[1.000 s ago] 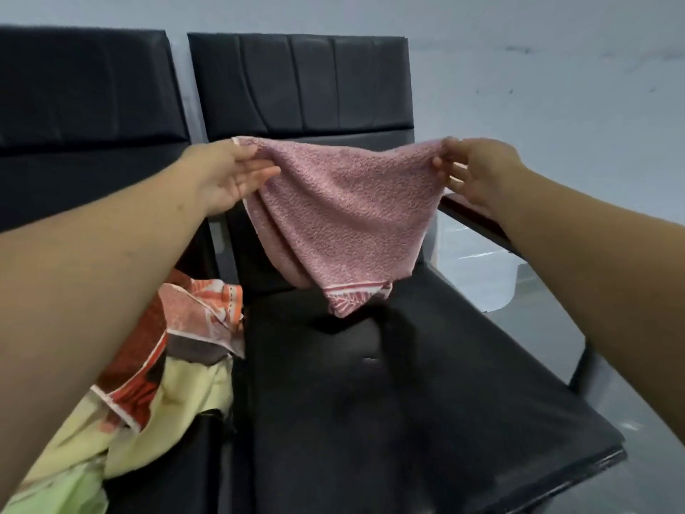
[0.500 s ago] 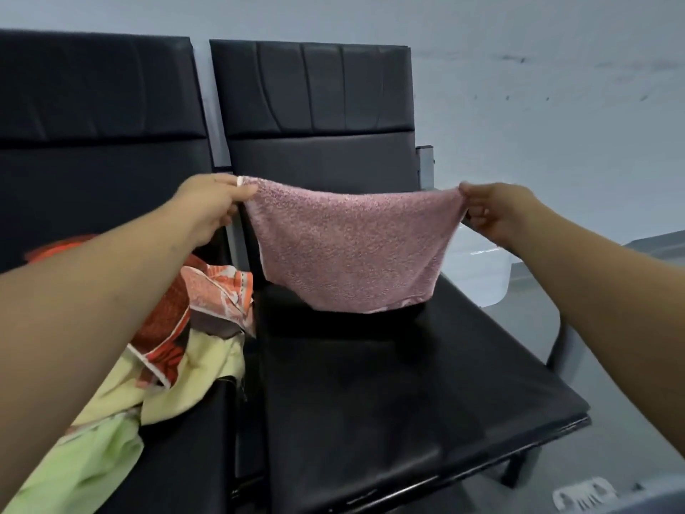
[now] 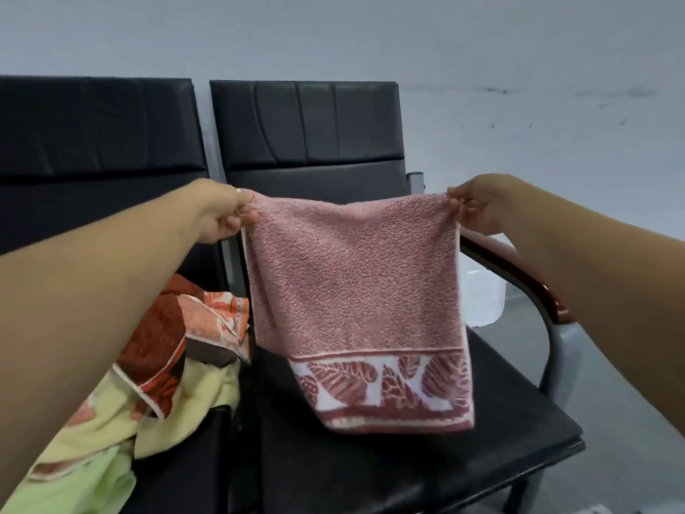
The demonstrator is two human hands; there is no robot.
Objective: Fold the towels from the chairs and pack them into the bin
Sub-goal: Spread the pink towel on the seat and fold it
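The black chair (image 3: 370, 476) serves as landmark. Left of the chair lies a heap of unfolded towels (image 3: 166, 383). Over the chair's seat hangs the pink towel (image 3: 356, 291) (patterned hem lowest), stretched flat between left hand (image 3: 218, 217) and right hand (image 3: 482, 205), each hand's fingers pinched on a top corner. Risks: a slackened pinch would drop one corner, uneven corners would likely skew the fold, and the hem may drag on the seat.

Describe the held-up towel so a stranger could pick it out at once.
Two black chairs stand against a pale wall; look in front of the right-hand chair. There the pink towel hangs, top corners pinched by the left hand and right hand. Unlike the orange, yellow and green cloths heaped on the other chair, it is pink with a leaf-patterned bottom border.
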